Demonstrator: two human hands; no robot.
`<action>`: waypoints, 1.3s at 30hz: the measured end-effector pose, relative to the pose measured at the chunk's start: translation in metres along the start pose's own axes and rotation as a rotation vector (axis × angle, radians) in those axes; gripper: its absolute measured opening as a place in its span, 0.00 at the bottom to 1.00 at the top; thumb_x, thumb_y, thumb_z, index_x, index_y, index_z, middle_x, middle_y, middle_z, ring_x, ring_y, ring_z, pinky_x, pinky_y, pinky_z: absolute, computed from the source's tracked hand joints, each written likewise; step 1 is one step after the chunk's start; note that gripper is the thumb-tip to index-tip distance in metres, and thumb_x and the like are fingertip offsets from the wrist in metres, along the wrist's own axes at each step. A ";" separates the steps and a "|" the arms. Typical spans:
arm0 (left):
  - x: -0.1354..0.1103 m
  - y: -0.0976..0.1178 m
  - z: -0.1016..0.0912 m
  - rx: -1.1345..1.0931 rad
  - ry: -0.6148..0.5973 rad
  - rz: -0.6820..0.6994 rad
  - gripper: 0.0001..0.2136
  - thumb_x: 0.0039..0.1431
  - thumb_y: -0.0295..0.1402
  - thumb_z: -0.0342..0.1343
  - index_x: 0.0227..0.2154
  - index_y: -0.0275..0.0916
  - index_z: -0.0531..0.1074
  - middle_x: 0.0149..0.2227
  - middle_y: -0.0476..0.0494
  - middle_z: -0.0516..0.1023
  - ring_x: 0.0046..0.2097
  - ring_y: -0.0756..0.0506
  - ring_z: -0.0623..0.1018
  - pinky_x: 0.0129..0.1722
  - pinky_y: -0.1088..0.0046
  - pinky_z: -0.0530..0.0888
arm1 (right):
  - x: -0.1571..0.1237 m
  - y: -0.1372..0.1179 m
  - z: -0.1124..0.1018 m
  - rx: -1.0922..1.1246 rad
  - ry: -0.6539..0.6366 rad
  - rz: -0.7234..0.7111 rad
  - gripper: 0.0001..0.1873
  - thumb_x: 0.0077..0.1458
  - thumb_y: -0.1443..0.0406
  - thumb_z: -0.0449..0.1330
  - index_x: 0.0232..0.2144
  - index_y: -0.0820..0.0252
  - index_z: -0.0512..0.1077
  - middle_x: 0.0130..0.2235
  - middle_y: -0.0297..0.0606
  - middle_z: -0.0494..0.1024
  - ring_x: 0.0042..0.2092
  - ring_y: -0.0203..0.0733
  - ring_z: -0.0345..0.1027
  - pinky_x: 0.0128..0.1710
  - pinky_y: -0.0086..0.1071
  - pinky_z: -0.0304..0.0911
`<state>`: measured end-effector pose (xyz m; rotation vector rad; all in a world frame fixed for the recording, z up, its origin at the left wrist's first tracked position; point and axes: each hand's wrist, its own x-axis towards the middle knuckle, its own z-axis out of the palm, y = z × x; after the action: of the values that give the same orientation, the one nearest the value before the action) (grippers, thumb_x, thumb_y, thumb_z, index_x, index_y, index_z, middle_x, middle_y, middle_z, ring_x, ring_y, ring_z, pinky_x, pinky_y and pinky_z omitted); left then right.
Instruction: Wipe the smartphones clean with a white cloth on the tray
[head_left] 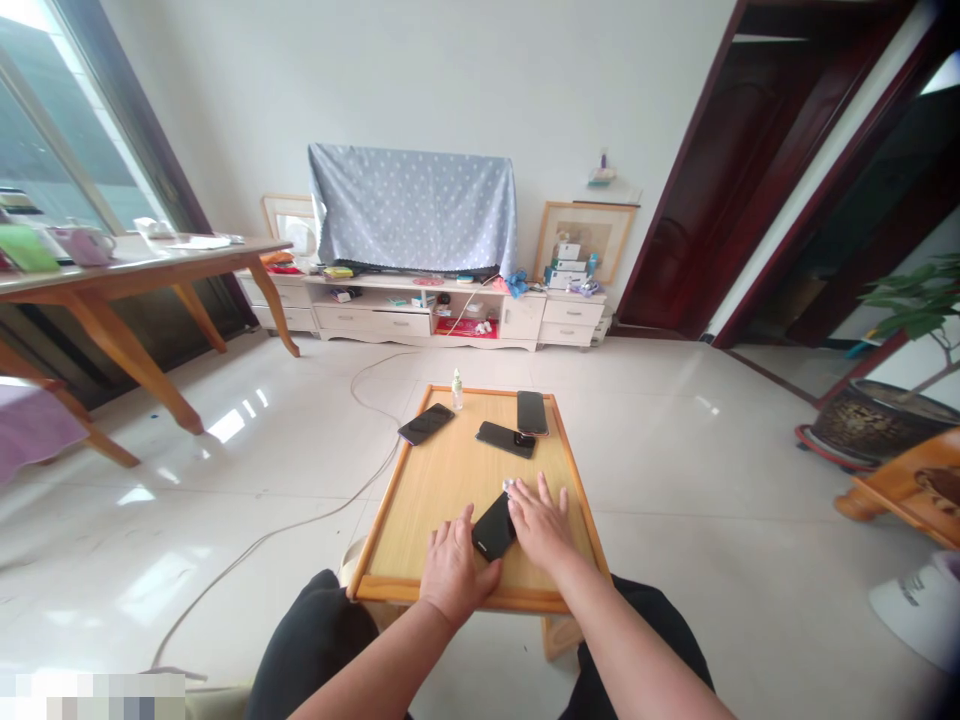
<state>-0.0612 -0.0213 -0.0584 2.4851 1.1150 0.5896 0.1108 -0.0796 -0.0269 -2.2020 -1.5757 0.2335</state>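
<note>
A small wooden table (420,500) stands in front of my knees. Near its front edge lies a black phone (493,527). My left hand (452,572) rests beside it, its thumb against the phone's near end and its fingers spread flat. My right hand (540,522) lies on the phone's right side, fingers spread flat, with a small white thing (508,486) at its fingertips. Farther back lie three more phones: one at the left edge (426,423), one in the middle (505,439), one at the far right (532,412). A small spray bottle (457,390) stands at the far edge.
A cable (300,520) runs across the tiled floor left of the table. A long wooden table (135,275) stands at the left, a white TV cabinet (420,310) with a covered screen against the back wall, a potted plant (877,415) at the right.
</note>
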 end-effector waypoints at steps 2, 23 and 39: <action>0.000 0.001 -0.001 0.006 -0.005 -0.005 0.40 0.50 0.40 0.61 0.65 0.33 0.56 0.55 0.31 0.74 0.55 0.33 0.71 0.56 0.55 0.62 | 0.000 -0.004 0.003 -0.007 -0.015 -0.024 0.24 0.70 0.58 0.42 0.65 0.44 0.62 0.66 0.34 0.63 0.72 0.55 0.36 0.66 0.64 0.25; -0.001 0.002 -0.002 0.070 0.012 -0.009 0.39 0.53 0.42 0.58 0.65 0.32 0.54 0.54 0.32 0.75 0.54 0.34 0.72 0.55 0.56 0.62 | -0.038 0.003 0.015 0.049 -0.012 -0.322 0.21 0.64 0.68 0.49 0.53 0.49 0.75 0.57 0.37 0.76 0.65 0.49 0.59 0.68 0.57 0.37; 0.000 0.004 0.001 0.086 0.018 0.024 0.39 0.51 0.41 0.60 0.64 0.32 0.55 0.55 0.33 0.75 0.54 0.34 0.72 0.55 0.55 0.62 | 0.023 0.016 0.015 0.325 0.187 0.107 0.10 0.59 0.67 0.55 0.30 0.58 0.75 0.39 0.40 0.75 0.39 0.41 0.70 0.41 0.31 0.62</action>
<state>-0.0583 -0.0241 -0.0573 2.5742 1.1405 0.5833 0.1266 -0.0592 -0.0453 -1.9923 -1.2262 0.2848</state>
